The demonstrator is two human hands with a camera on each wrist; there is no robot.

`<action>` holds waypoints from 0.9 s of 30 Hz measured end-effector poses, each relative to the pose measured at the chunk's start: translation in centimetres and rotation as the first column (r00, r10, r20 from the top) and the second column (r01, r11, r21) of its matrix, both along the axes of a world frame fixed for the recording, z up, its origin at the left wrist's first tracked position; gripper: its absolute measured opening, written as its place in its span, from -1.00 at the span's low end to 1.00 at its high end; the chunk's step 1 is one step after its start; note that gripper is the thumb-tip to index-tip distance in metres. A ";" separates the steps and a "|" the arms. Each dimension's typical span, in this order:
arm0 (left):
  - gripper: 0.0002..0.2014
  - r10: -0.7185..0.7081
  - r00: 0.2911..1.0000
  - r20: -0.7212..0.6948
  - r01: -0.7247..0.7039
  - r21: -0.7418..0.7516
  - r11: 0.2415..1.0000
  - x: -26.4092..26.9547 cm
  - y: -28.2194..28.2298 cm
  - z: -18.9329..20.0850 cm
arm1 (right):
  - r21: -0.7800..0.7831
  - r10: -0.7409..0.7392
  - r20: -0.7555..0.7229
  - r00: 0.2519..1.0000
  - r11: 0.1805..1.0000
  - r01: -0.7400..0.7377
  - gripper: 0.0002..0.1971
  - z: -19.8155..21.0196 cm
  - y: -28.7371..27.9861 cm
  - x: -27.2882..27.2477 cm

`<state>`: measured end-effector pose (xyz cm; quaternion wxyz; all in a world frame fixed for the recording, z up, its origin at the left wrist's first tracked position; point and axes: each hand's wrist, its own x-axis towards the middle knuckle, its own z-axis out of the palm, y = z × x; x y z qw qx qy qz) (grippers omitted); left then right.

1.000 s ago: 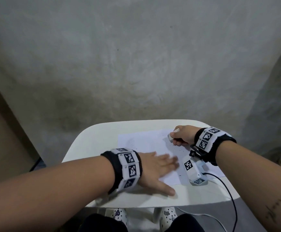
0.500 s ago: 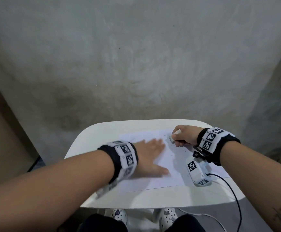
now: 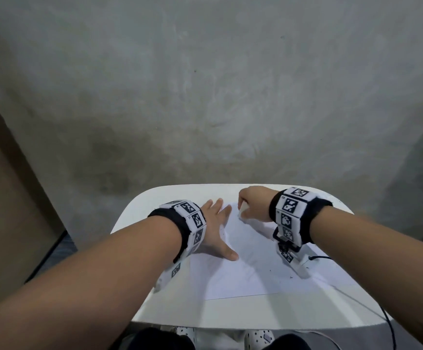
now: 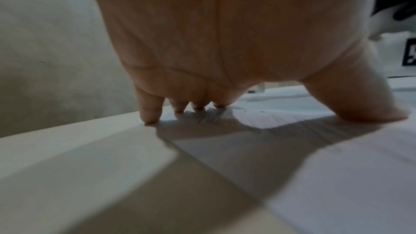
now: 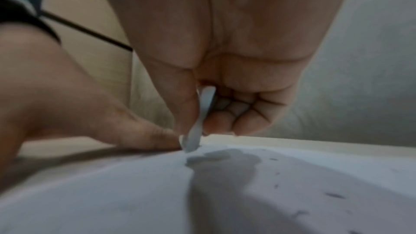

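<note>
A white sheet of paper [image 3: 250, 269] lies on a small white table [image 3: 230, 322]. My left hand [image 3: 215, 223] presses flat on the sheet's far left part, fingers straight and spread, thumb out to the right. In the left wrist view the fingertips [image 4: 150, 113] touch down by the sheet's edge. My right hand [image 3: 253, 203] pinches a small white eraser [image 3: 242, 210] between thumb and curled fingers at the sheet's far edge. The right wrist view has the eraser [image 5: 198, 131] standing tip-down on the paper [image 5: 225, 193], close to a finger of my left hand [image 5: 146, 138].
Dark eraser crumbs [image 5: 335, 195] dot the paper on the right. A black cable [image 3: 382, 314] runs from the right wrist camera [image 3: 293, 258] off the table's front right. A grey wall [image 3: 205, 97] stands behind, a brown panel [image 3: 3, 223] at left. White shoes [image 3: 258, 337] show below.
My left hand has slid from the sheet's near middle to its far left part. My right hand has moved a little left with the eraser. The head view has shifted closer.
</note>
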<state>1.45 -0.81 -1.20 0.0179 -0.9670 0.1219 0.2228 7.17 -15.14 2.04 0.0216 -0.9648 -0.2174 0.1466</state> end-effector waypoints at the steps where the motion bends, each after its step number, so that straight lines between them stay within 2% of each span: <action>1: 0.25 -0.006 1.000 -0.013 0.006 0.006 1.000 0.0 0.0 0.1 | -0.069 0.024 0.011 1.000 0.997 -0.024 -0.76 -0.1 0.6 -0.1; 7: 0.34 0.001 0.999 -0.038 -0.001 0.000 1.000 0.2 0.1 -0.1 | -0.405 0.024 0.073 0.997 0.914 0.007 -0.82 -0.5 1.3 2.9; 9: 0.34 -0.003 1.000 -0.024 0.003 0.009 1.000 0.2 0.1 -0.3 | -0.476 0.084 0.126 0.988 0.879 -0.014 -0.83 -1.1 1.8 3.5; 12: 0.36 -0.004 1.000 -0.024 0.005 0.024 1.000 0.4 -0.2 -0.3 | -0.533 0.161 0.012 0.987 0.836 -0.130 -0.79 -1.7 3.2 2.3; 13: 0.36 -0.007 1.000 -0.026 0.007 0.023 1.000 0.4 -0.1 -0.2 | -0.549 0.186 0.003 0.982 0.822 -0.154 -0.80 -1.6 3.3 2.3; 14: 0.35 -0.009 0.999 -0.032 0.010 0.017 1.000 0.4 -0.1 -0.2 | -0.564 0.160 0.022 0.987 0.817 -0.120 -0.86 -1.1 3.1 2.4; 16: 0.34 -0.006 0.999 -0.033 0.006 0.005 1.000 0.4 0.1 -0.1 | -0.550 0.119 0.107 0.987 0.834 -0.041 -0.82 -0.8 2.3 3.8; 18: 0.34 0.002 1.000 -0.029 -0.002 -0.004 1.000 0.2 0.1 -0.2 | -0.542 0.132 0.129 0.983 0.839 -0.042 -0.93 -0.5 2.7 2.9; 20: 0.34 0.007 1.000 -0.024 -0.007 0.008 1.000 0.2 -0.1 -0.2 | -0.526 0.170 0.075 0.983 0.844 -0.106 -0.88 0.1 3.7 0.9; 22: 0.34 0.001 0.999 -0.034 -0.001 0.009 1.000 0.3 0.0 -0.2 | -0.515 0.195 0.054 0.979 0.846 -0.140 -0.75 0.3 3.8 1.1; 24: 0.34 -0.003 0.999 -0.040 0.003 0.000 1.000 0.3 0.1 -0.1 | -0.476 0.099 0.037 0.994 0.876 -0.069 -0.68 0.2 3.0 3.1; 26: 0.33 0.005 0.999 -0.042 -0.005 0.004 1.000 0.3 0.1 -0.1 | -0.497 0.117 0.120 0.986 0.866 -0.043 -0.80 0.5 3.3 2.7; 27: 0.32 0.007 0.999 -0.047 -0.006 0.013 1.000 0.2 -0.1 0.0 | -0.483 0.159 0.108 0.981 0.871 -0.088 -0.87 0.7 3.8 1.4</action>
